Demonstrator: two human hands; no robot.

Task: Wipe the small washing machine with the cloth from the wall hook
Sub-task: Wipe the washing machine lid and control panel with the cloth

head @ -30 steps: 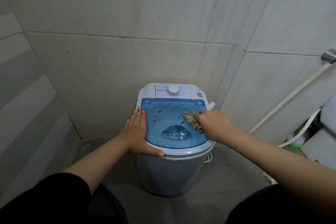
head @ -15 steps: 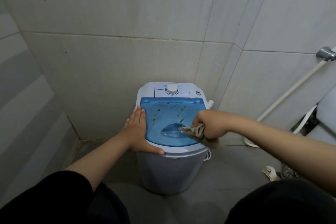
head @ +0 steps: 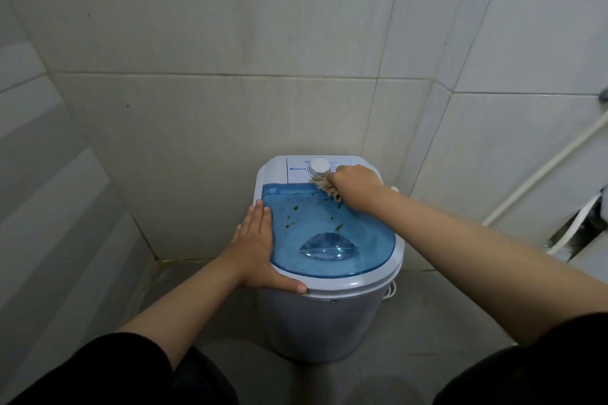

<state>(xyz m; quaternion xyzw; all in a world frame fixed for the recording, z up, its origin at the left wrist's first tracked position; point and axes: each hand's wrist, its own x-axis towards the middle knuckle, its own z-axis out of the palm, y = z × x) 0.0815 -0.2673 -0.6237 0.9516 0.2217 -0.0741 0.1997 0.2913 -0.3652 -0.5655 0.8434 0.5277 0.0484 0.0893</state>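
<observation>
The small white washing machine (head: pixel 324 316) stands on the floor against the tiled wall. Its clear blue lid (head: pixel 345 240) carries several dark green specks near the back. A white dial (head: pixel 319 167) sits on the rear control panel. My right hand (head: pixel 357 186) is closed around a beige cloth (head: pixel 325 186), pressed at the lid's back right corner just below the dial. My left hand (head: pixel 258 250) lies flat on the machine's left rim, fingers together, thumb curled along the front edge.
Tiled walls close in behind and on the left. A white pipe (head: pixel 543 171) runs diagonally on the right wall, with a hose and clutter (head: pixel 579 227) below it. A white cord (head: pixel 391 289) hangs at the machine's right side. Grey floor surrounds the base.
My right hand swept the cloth to the lid's front right edge, then up to the back right corner beside the dial. My left hand has stayed on the left rim.
</observation>
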